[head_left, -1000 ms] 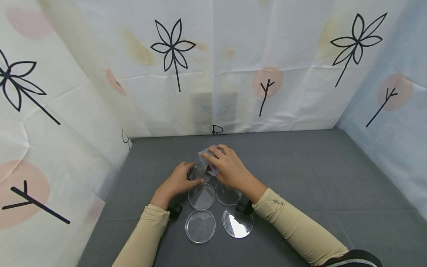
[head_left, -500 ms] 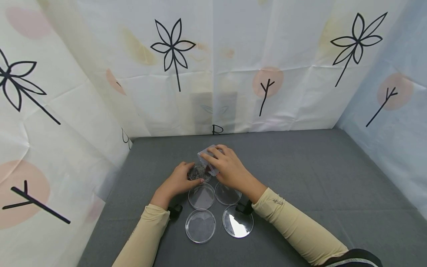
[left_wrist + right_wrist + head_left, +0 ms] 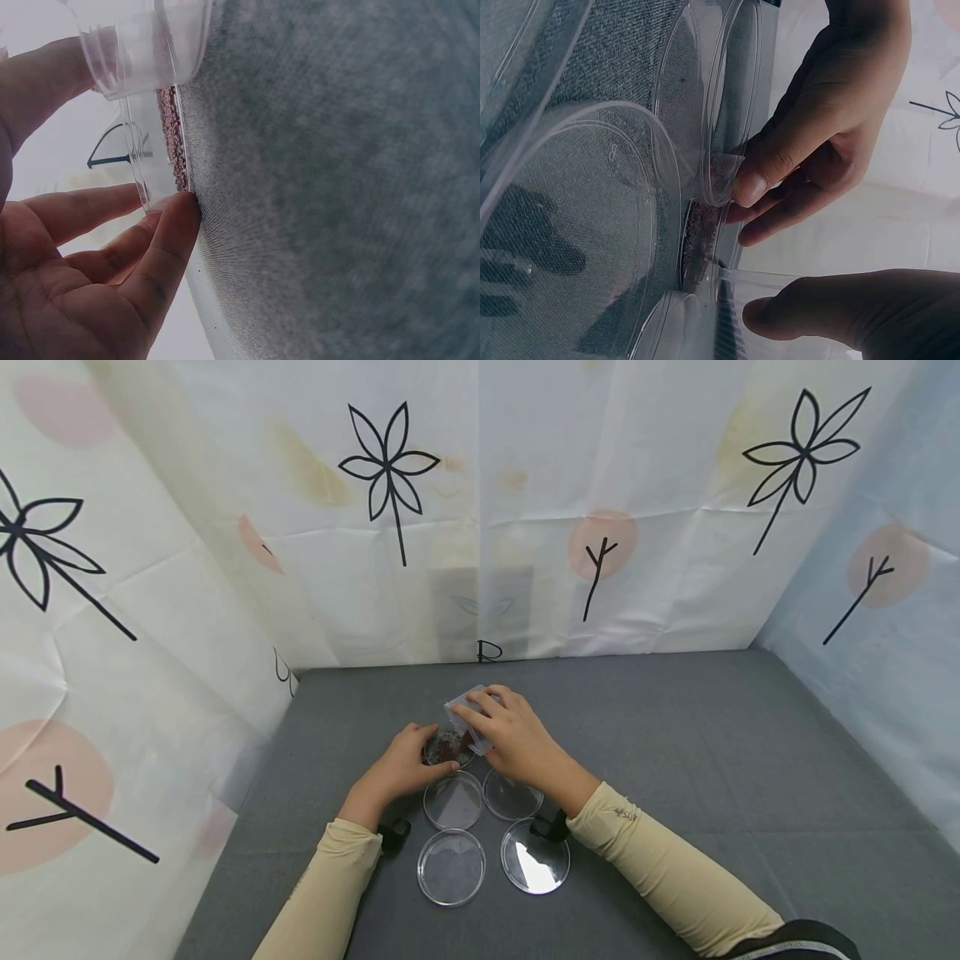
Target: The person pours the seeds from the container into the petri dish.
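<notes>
Gripping dish (image 3: 154, 176) left, tub (image 3: 142, 67) right, fingers (image 3: 163, 240) half-curled.

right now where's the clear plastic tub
In the head view, the clear plastic tub is near the middle, in the right hand, tipped toward the dish that the left hand holds.

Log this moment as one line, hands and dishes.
left hand: holds far dish; right hand: holds tilted clear container over it; grains: reddish-brown, in far dish; other dishes: four, on gray cloth
</notes>
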Available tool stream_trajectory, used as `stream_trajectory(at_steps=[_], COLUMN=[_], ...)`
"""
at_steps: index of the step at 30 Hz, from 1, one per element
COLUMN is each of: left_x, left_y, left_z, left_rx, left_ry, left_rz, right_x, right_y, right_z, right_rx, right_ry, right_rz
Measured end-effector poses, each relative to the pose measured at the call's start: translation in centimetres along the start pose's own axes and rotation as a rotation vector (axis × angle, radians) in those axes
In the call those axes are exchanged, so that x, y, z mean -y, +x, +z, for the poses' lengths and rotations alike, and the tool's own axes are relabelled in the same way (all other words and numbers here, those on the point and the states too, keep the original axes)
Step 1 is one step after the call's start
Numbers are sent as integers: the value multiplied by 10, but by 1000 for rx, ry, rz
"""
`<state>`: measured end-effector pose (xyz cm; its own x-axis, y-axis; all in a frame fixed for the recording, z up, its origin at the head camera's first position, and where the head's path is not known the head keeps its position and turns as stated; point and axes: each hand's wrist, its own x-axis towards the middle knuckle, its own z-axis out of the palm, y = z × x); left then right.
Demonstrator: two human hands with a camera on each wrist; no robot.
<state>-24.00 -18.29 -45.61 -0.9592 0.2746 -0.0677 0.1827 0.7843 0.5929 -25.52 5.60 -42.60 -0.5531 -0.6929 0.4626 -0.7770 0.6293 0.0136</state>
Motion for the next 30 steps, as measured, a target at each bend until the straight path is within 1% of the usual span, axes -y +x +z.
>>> stream_trajectory(at_steps=[11,16,19,22,25,30], left_x=[0,1,1,1,2,2], left_y=[-1,0,0,0,1,1], left_z=[0,1,1,2,2,2], left_rx=[3,11,10,5,-1,-11], left_ry=[-14,-4,-1,2,5,-1], left_rz=[0,-5,-6,-6,-4,-4], right_x=[0,1,1,-1,-5,-19], right_y=[0,-3,-4,-7,-10,-19], right_z=[1,1,1,1,2,0], right_rx=[2,-12,-5,16,40,3], right_ry=[-6,-16,-19,13,77,239], right_rz=[14,55,109,185,278,403])
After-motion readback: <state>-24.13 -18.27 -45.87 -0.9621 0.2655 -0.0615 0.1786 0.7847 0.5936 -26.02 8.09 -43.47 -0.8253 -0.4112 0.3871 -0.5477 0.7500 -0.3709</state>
